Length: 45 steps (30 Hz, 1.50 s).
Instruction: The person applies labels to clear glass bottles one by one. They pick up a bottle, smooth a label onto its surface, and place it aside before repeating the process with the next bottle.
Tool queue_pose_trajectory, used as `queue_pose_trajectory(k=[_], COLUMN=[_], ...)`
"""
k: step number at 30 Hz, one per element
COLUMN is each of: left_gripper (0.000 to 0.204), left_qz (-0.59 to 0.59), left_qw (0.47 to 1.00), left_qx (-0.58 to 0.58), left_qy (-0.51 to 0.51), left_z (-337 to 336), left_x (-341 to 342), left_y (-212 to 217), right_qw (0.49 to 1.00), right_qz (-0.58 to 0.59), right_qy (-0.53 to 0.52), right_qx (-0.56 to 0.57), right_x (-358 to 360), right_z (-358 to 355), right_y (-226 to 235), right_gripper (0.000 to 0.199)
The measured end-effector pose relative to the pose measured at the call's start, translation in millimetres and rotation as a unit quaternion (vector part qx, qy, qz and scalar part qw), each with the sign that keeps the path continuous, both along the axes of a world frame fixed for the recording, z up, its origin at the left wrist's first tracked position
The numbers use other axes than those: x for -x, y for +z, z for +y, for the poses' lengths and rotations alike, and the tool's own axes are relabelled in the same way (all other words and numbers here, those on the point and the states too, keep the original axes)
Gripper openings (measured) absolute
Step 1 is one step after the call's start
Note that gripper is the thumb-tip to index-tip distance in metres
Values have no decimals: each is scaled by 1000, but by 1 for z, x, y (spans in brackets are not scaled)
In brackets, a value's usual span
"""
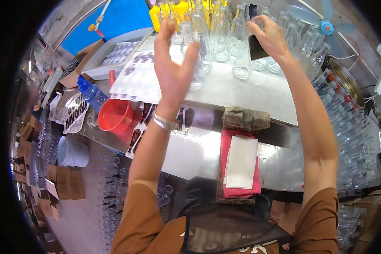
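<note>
Bottle (pixel 197 51) partly hidden behind left hand (pixel 172 67), grip wide, fingers spread, right hand (pixel 270 38) pinching dark label (pixel 257 48), bottles' far row cut off at surface's (pixel 241 91) far edge

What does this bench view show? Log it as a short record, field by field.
left hand: raised, fingers spread, against a clear glass bottle
right hand: pinching a small dark label
bottles: empty clear glass bottle group upright on the metal table
sticker sheets: left of the bottles
red funnel: at the left table edge
white sheet: lying on a red cloth
</note>
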State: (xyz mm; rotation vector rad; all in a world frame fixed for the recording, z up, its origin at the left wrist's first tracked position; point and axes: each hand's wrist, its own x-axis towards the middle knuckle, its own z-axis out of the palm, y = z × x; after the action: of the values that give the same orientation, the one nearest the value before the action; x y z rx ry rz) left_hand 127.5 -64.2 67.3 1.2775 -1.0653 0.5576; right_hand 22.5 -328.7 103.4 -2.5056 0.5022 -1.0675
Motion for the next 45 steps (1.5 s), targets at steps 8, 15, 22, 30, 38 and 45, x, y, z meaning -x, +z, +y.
queue_pose_trajectory(k=[8,15,22,30,38,45], left_gripper=[86,83,83,65,71,70], left_qz=[129,440,342,309,295,-34], left_qw=[940,748,832,858,882,825], left_qx=[-214,-219,-359,-357,-325,-485], left_qy=[-231,-446,-249,-204,-170,290], left_z=[47,67,80,94,105,257], left_x=[81,176,184,190,193,102], left_y=[-52,-95,-118,-108,-118,-184], right_qw=[903,903,919,857,830,822], right_qz=[-85,-75,40,25,60,-13], right_qy=[284,164,81,123,103,44], right_qx=[-312,-390,-384,-500,-545,-567], right_x=[128,172,241,248,253,289], right_z=[126,144,250,250,241,216], right_y=[74,-68,-144,-165,-166,-185], right_gripper=[33,46,54,47,43,37])
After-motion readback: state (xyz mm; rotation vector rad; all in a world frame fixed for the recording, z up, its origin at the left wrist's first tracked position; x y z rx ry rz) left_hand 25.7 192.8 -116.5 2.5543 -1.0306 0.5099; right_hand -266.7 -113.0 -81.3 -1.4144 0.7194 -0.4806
